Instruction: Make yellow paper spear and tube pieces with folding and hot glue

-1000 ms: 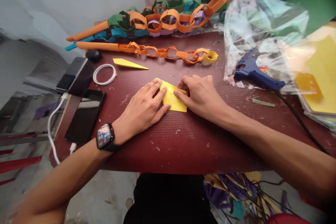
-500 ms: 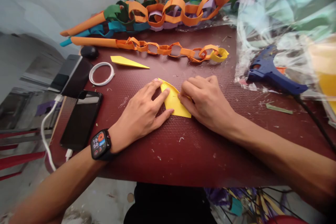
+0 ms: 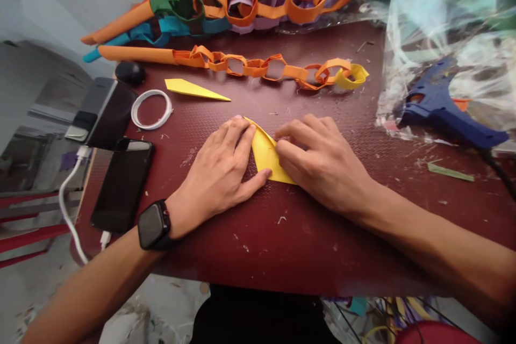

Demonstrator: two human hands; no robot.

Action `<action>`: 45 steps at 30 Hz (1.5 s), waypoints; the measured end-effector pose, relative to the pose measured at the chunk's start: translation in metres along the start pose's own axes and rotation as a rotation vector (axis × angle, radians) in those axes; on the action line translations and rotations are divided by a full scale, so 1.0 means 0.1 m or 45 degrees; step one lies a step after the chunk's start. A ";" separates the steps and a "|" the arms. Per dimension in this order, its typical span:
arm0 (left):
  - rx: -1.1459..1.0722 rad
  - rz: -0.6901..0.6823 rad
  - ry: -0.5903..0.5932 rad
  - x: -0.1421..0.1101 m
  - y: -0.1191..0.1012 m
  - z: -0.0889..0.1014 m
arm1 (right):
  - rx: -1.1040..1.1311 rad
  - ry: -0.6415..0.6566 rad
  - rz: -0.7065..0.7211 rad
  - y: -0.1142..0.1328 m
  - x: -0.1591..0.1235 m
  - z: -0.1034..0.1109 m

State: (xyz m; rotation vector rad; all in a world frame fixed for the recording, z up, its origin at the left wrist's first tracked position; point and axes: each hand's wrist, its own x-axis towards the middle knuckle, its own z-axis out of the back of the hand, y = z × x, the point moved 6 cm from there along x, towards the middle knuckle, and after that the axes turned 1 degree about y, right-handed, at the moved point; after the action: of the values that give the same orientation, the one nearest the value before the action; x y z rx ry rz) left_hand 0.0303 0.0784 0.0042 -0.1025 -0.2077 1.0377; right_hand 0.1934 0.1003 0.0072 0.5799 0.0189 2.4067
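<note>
From here I see a dark red, textured tabletop (image 3: 242, 252) flecked with white scraps, a folded piece of bright yellow paper (image 3: 266, 157) lying near its middle. Beyond that are a slim, pointed yellow paper shape (image 3: 193, 89) and a chain of orange paper links (image 3: 255, 68) ending in yellow. A white ring (image 3: 135, 113) and a black smartphone (image 3: 123, 185) sit left, a thin pale-green strip (image 3: 450, 172) right.

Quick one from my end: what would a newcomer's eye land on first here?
Probably the bright yellow paper at the centre, between the left hand and right hand. Next, the colourful paper chains across the table's far side, then the blue glue gun at the right, by clear plastic.
</note>
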 end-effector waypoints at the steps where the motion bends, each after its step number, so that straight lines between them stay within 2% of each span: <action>1: -0.005 -0.001 -0.006 0.00 0.00 0.00 | 0.027 -0.003 0.026 0.01 0.00 0.01; 5: -0.049 0.035 -0.019 0.00 0.01 -0.01 | 0.102 -0.006 0.121 0.04 0.00 0.05; 9: -0.075 0.074 0.001 0.00 0.02 -0.03 | 0.138 0.018 0.141 0.03 0.01 0.07; 18: -0.015 -0.001 -0.013 -0.03 0.00 -0.03 | 0.130 0.080 0.259 0.05 0.04 0.09; 30: -0.032 -0.020 -0.038 -0.04 -0.03 0.02 | 0.082 0.099 0.246 0.08 0.05 0.16; 38: 0.020 -0.019 -0.005 -0.03 -0.06 0.02 | 0.058 0.092 0.234 0.09 0.06 0.18; 45: 0.002 0.021 0.052 -0.01 -0.06 0.02 | 0.102 0.170 0.236 0.06 0.05 0.17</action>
State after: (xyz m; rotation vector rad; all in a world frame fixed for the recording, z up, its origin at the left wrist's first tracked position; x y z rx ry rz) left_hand 0.0346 0.0744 0.0071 -0.1241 -0.1692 1.0511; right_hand 0.1936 0.0966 0.0252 0.4745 0.1245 2.6316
